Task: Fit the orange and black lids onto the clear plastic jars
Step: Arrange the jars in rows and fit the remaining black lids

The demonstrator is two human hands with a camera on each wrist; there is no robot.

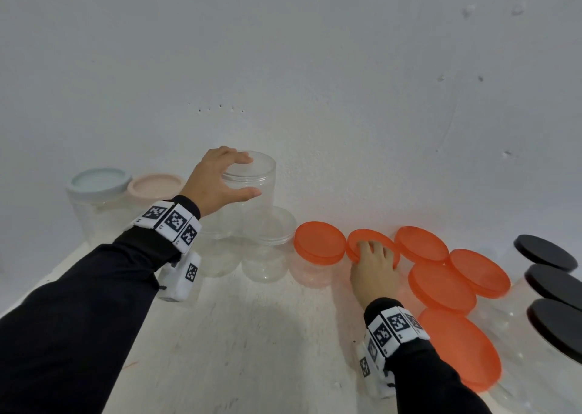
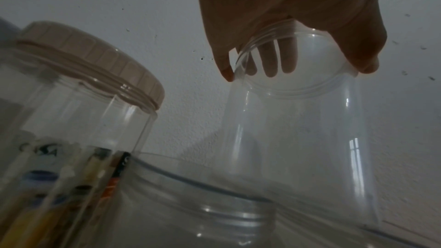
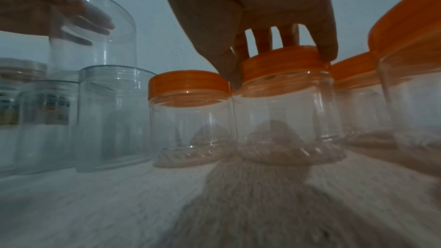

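Observation:
My left hand (image 1: 248, 176) grips the rim of a lidless clear jar (image 1: 264, 174) from above; that jar is on top of other lidless clear jars (image 1: 267, 243). In the left wrist view the fingers (image 2: 272, 59) lie across the jar (image 2: 298, 129) mouth, thumb on its side. My right hand (image 1: 373, 250) curls round an orange lid (image 1: 374, 235) sitting on a clear jar (image 3: 281, 112); the lid (image 3: 286, 63) looks slightly tilted. Several orange-lidded jars (image 1: 442, 286) surround it, and black-lidded jars (image 1: 544, 253) stand at the far right.
A jar with a pale blue lid (image 1: 99, 180) and one with a pink-beige lid (image 1: 156, 185) stand at the back left, holding small items. A white wall rises just behind all the jars. The white tabletop (image 1: 252, 335) stretches toward me between my arms.

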